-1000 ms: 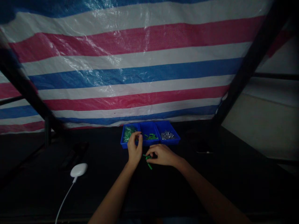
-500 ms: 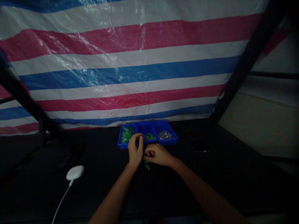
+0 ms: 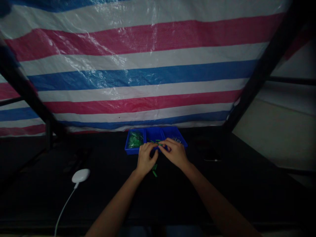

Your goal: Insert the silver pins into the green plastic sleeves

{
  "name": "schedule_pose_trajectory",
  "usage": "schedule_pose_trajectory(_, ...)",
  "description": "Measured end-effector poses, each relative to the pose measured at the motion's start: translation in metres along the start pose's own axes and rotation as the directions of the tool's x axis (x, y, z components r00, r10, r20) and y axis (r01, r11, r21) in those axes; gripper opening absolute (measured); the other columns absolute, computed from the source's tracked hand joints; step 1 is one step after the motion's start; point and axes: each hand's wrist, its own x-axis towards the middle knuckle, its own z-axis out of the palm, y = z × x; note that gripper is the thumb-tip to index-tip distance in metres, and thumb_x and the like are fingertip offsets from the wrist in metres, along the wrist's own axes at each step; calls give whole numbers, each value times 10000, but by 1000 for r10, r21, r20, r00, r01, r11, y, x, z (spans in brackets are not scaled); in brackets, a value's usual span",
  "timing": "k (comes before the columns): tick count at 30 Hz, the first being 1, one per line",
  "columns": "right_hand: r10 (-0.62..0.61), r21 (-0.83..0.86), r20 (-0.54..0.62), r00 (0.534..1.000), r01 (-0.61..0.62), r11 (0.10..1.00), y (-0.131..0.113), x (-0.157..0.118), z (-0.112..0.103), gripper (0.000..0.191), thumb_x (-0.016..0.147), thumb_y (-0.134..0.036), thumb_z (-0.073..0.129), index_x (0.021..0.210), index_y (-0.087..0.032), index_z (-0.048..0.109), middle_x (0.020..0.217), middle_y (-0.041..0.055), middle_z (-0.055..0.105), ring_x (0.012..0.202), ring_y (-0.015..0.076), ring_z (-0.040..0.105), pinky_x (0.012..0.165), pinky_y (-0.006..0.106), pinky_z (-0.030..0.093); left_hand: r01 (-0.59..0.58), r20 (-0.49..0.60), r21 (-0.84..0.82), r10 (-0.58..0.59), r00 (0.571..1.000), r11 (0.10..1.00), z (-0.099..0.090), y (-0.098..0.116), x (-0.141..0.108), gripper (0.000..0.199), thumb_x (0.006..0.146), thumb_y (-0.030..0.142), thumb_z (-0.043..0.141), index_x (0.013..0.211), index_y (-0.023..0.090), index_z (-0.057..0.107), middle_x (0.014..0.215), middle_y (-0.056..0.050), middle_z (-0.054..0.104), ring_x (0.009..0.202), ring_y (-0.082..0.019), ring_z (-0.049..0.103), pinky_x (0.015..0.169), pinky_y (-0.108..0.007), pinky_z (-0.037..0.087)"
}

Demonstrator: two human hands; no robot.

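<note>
Striped sheet (image 3: pixel 138 77) rises just behind tray (image 3: pixel 154 133), blocking far side. Slanted dark posts, left post (image 3: pixel 33 97) and right post (image 3: pixel 259 70), bound both sides. Left hand (image 3: pixel 146 158) and right hand (image 3: pixel 175 153) obstruct near approach to tray's middle and right compartments; left compartment reachable from above. Loose green pieces (image 3: pixel 154 171) lie between forearms. Left passage over worktop (image 3: pixel 177 204): between left forearm and white device (image 3: pixel 81 175), cable (image 3: pixel 63 207) trailing near. Right passage: right of right hand, before flat dark object (image 3: pixel 212 156).
</note>
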Motion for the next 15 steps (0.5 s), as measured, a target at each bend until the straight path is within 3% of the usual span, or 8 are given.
schedule_pose_trajectory(10, -42, 83, 26, 999, 40, 996, 0, -3, 9, 143, 804, -243, 555, 869, -216, 680, 723, -4, 588, 517, 80, 480, 528, 202, 374, -7, 11, 53, 6, 1000, 999, -9, -6, 2, 139, 841, 287, 524, 925, 200, 593, 907, -36, 614, 878, -184, 533, 786, -339, 358)
schedule_pose_trajectory(15, 13, 154, 54, 998, -21, 988, 1, -4, 13, 140, 789, -255, 567, 866, -210, 675, 720, -2, 572, 495, 77, 444, 518, 207, 380, -30, 20, 60, 29, 999, 998, -9, -8, 2, 151, 845, 286, 515, 935, 201, 600, 910, -44, 611, 868, -187, 532, 774, -335, 360)
